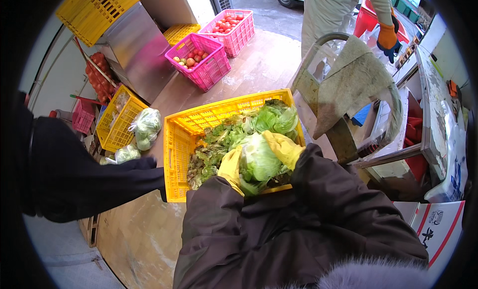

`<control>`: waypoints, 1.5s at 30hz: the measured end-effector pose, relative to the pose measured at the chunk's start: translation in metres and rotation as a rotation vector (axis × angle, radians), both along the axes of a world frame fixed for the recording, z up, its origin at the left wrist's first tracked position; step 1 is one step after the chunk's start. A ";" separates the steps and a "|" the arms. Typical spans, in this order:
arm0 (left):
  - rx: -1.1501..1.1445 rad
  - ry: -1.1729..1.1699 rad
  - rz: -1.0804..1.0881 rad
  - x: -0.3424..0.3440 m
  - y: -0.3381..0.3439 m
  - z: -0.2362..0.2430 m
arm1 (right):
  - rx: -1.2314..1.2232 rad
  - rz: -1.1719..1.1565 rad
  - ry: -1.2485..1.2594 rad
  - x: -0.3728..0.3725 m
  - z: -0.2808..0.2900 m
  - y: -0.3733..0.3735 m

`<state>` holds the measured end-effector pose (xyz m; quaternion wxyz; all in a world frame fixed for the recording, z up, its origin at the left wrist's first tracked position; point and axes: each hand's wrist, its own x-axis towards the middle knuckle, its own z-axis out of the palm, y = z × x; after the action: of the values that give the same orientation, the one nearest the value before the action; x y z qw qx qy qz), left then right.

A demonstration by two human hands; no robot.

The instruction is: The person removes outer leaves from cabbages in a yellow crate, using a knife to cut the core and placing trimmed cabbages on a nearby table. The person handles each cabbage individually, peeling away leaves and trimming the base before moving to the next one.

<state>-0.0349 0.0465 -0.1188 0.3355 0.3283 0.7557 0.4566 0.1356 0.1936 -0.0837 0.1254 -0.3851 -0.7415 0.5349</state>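
Both my hands wear yellow rubber gloves and hold a pale green head of lettuce [260, 162] between them. My left hand [230, 168] grips its left side and my right hand [285, 147] grips its upper right. The lettuce is over the near right corner of a yellow plastic crate [174, 154] filled with loose green and brownish lettuce leaves [224, 139]. My brown jacket sleeves fill the lower middle of the view.
Another person's black sleeve [84, 177] reaches in from the left toward the crate. Bagged lettuce [147, 127] lies beside a smaller yellow crate [117, 122]. Two pink crates of tomatoes [199, 60] stand farther back. A cloth-draped metal frame [348, 84] and a person's orange-gloved hand [387, 36] are at right.
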 end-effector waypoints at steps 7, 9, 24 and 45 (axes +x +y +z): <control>-0.046 -0.180 0.311 0.042 0.011 -0.001 | -0.209 -0.015 0.183 0.018 -0.023 0.010; 0.026 -0.367 0.262 0.041 0.006 0.004 | -0.190 0.011 0.167 0.015 -0.022 0.006; -0.144 0.283 -0.082 0.042 0.008 0.036 | 0.890 0.270 0.130 0.003 -0.041 -0.002; -0.274 0.512 -0.135 0.002 -0.011 -0.085 | 0.658 0.262 -0.122 -0.005 0.000 -0.009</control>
<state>-0.0330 0.0355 -0.2038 0.2048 0.4337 0.8470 0.2293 0.1311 0.1847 -0.0841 0.1288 -0.2569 -0.9232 0.2551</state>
